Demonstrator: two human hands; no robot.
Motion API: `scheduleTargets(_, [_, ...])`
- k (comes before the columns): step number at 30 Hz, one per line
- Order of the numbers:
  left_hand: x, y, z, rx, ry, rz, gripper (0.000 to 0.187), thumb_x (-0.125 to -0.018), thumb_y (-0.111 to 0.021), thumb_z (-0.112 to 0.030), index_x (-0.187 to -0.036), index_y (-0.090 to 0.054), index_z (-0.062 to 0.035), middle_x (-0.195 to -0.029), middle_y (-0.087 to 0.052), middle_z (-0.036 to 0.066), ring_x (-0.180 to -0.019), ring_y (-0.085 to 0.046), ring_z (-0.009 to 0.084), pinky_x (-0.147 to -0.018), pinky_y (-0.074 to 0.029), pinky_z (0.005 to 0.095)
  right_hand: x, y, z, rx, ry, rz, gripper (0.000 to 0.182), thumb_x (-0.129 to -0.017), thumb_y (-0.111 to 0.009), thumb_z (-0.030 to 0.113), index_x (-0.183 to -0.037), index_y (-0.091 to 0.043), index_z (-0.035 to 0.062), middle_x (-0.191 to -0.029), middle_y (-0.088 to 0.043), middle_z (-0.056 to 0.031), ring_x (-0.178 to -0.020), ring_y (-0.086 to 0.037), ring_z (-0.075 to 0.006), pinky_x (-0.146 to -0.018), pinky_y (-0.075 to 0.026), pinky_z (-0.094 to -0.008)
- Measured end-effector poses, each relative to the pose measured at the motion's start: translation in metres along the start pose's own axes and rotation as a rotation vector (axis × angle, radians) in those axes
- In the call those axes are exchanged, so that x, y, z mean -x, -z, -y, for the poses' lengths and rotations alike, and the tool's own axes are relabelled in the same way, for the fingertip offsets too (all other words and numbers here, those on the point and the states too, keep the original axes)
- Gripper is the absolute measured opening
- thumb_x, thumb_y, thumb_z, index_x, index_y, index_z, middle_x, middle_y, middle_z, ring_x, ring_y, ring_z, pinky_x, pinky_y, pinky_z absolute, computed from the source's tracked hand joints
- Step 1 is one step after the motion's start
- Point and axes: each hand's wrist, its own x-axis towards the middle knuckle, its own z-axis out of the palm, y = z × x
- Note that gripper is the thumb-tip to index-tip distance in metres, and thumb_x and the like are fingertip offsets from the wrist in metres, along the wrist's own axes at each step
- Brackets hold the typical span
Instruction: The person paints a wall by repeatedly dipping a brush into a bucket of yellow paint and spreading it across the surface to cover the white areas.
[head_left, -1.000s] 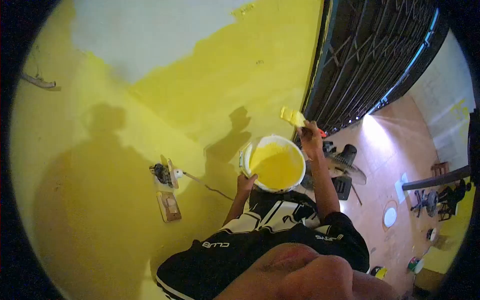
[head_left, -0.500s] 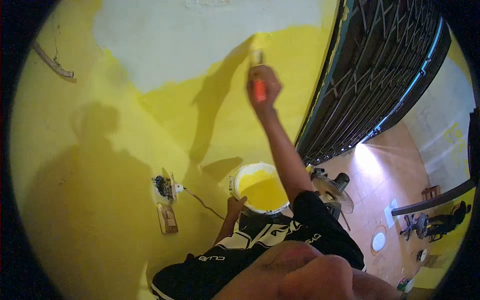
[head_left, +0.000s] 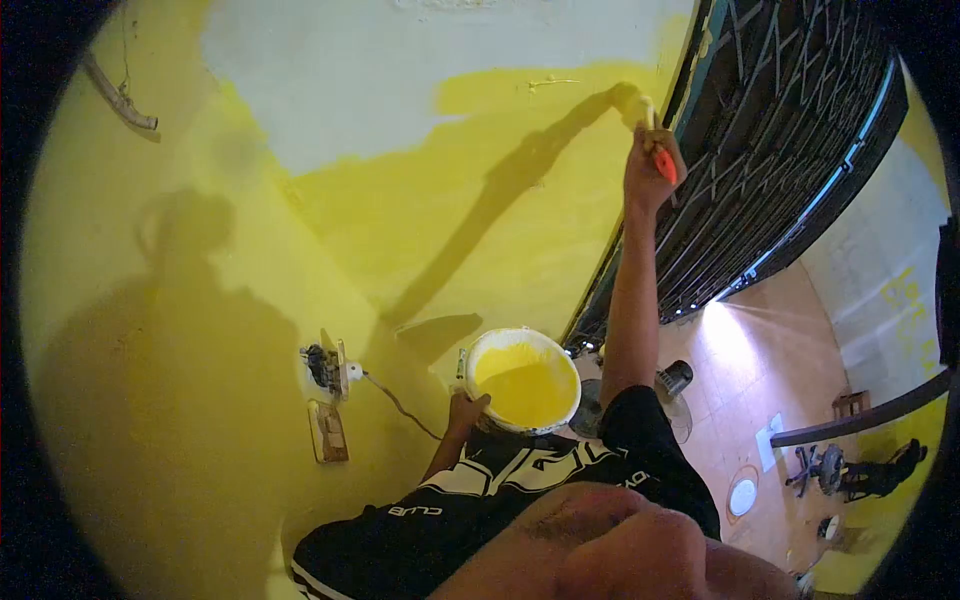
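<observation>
My right hand (head_left: 655, 172) is closed around the red handle of a paintbrush (head_left: 664, 164), arm stretched up toward the wall's right edge. The bristles meet the wall (head_left: 520, 190) beside the dark folding gate; the tips are blurred. Fresh yellow paint covers the lower wall, with a pale unpainted area (head_left: 320, 80) above it. Low in front of my chest, my left hand (head_left: 466, 411) grips the left rim of a white bucket (head_left: 575, 385) that holds yellow paint. The bucket is tilted slightly, so the paint inside shows.
A dark metal folding gate (head_left: 755, 130) runs along the right. A plug in a wall socket (head_left: 345, 371) with a cord and a switch plate (head_left: 327, 432) are at left. A fan (head_left: 675, 378) stands behind my right arm. A pipe end (head_left: 120, 103) sticks out upper left.
My right hand has moved right with the paintbrush, toward the gate. A wider yellow band now shows on the upper wall. My left hand still holds the bucket.
</observation>
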Motion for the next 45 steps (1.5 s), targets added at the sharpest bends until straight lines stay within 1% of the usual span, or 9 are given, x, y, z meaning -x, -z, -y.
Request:
scheduleTargets(3, [0.017, 0.005, -0.034, 0.025, 0.126, 0.003, 0.03, -0.067, -0.067, -0.019, -0.081, -0.061, 0.0059, -0.067, -0.062, 0.013, -0.056, -0.06, 0.0221, -0.05, -0.047, 0.0344, 0.009, -0.007, -0.008, -1.091, -0.574, -0.113, 0.01, -0.076, -0.048, -0.009, -0.07, -0.052, -0.0015, -0.064, -0.044, -0.001, -0.063, -0.045, -0.0094, -0.065, -0.041, -0.0205])
scheduleTargets(6, [0.025, 0.003, -0.04, 0.076, 0.091, -0.058, 0.025, -0.068, -0.071, -0.019, -0.074, -0.06, 0.0031, -0.06, -0.058, 0.009, -0.045, -0.053, 0.0157, -0.041, -0.042, 0.0318, 0.052, -0.056, 0.027, 0.135, 0.221, 0.184, 0.011, -0.068, -0.055, -0.006, -0.076, -0.055, 0.0024, -0.075, -0.057, -0.0074, -0.065, -0.054, -0.017, -0.06, -0.044, -0.0262])
scheduleTargets(14, [0.016, 0.002, -0.023, 0.124, 0.123, 0.001, 0.032, -0.067, -0.07, -0.019, -0.082, -0.06, 0.0076, -0.067, -0.061, 0.014, -0.053, -0.058, 0.0205, -0.05, -0.045, 0.0343, 0.112, -0.121, 0.107, -0.364, 0.12, 0.706, 0.019, -0.06, -0.058, -0.003, -0.075, -0.053, 0.0087, -0.078, -0.058, -0.0093, -0.073, -0.057, -0.0282, -0.063, -0.047, -0.0353])
scheduleTargets(21, [0.0, -0.005, 0.003, 0.034, -0.009, 0.024, 0.028, -0.069, -0.068, -0.02, -0.076, -0.062, 0.0061, -0.065, -0.061, 0.012, -0.051, -0.058, 0.0182, -0.047, -0.045, 0.0328, 0.04, -0.033, 0.002, 0.045, -0.157, 0.152, 0.007, -0.073, -0.052, -0.008, -0.069, -0.05, -0.0023, -0.07, -0.048, -0.0058, -0.074, -0.05, -0.0139, -0.082, -0.045, -0.0297])
scheduleTargets(23, [0.006, -0.004, -0.007, 0.028, 0.041, 0.07, 0.024, -0.071, -0.068, -0.019, -0.075, -0.062, 0.0045, -0.065, -0.061, 0.011, -0.052, -0.058, 0.0178, -0.046, -0.044, 0.0323, 0.015, -0.017, 0.006, -0.9, -0.555, -0.304, 0.006, -0.075, -0.051, -0.009, -0.071, -0.049, -0.0054, -0.068, -0.041, -0.0029, -0.069, -0.046, -0.0125, -0.077, -0.046, -0.0261])
scheduleTargets(29, [0.016, 0.007, -0.03, -0.022, 0.085, 0.005, 0.025, -0.071, -0.068, -0.02, -0.076, -0.062, 0.0042, -0.063, -0.061, 0.011, -0.049, -0.057, 0.0177, -0.043, -0.043, 0.0318, 0.046, -0.064, 0.017, 0.102, 0.294, -0.02, 0.01, -0.069, -0.062, -0.004, -0.067, -0.056, 0.0039, -0.064, -0.058, -0.0054, -0.06, -0.057, -0.017, -0.058, -0.046, -0.0265])
scheduleTargets(37, [-0.005, 0.002, 0.009, -0.04, 0.098, -0.041, 0.028, -0.066, -0.066, -0.021, -0.075, -0.064, 0.005, -0.062, -0.061, 0.01, -0.05, -0.058, 0.0166, -0.046, -0.045, 0.0319, 0.093, -0.124, 0.109, -0.282, 0.121, 0.573, 0.014, -0.068, -0.061, -0.003, -0.066, -0.05, 0.0055, -0.063, -0.055, -0.0076, -0.058, -0.056, -0.0235, -0.052, -0.044, -0.0283])
scheduleTargets(41, [0.017, -0.001, -0.033, -0.001, -0.003, -0.051, 0.022, -0.072, -0.068, -0.018, -0.073, -0.061, 0.0026, -0.056, -0.057, 0.009, -0.044, -0.053, 0.0148, -0.041, -0.041, 0.0299, 0.066, -0.086, 0.024, -0.8, -0.574, -0.041, 0.02, -0.073, -0.062, -0.004, -0.066, -0.046, 0.006, -0.067, -0.055, -0.0037, -0.062, -0.055, -0.0123, -0.055, -0.048, -0.0295])
scheduleTargets(45, [0.009, -0.004, -0.021, 0.135, -0.048, 0.041, 0.022, -0.073, -0.068, -0.018, -0.074, -0.062, 0.0031, -0.056, -0.058, 0.01, -0.041, -0.053, 0.0157, -0.038, -0.042, 0.0291, 0.01, -0.038, 0.044, -0.354, -0.291, -0.151, 0.021, -0.076, -0.059, -0.004, -0.066, -0.044, 0.0052, -0.067, -0.048, -0.0021, -0.066, -0.053, -0.0106, -0.069, -0.051, -0.0256])
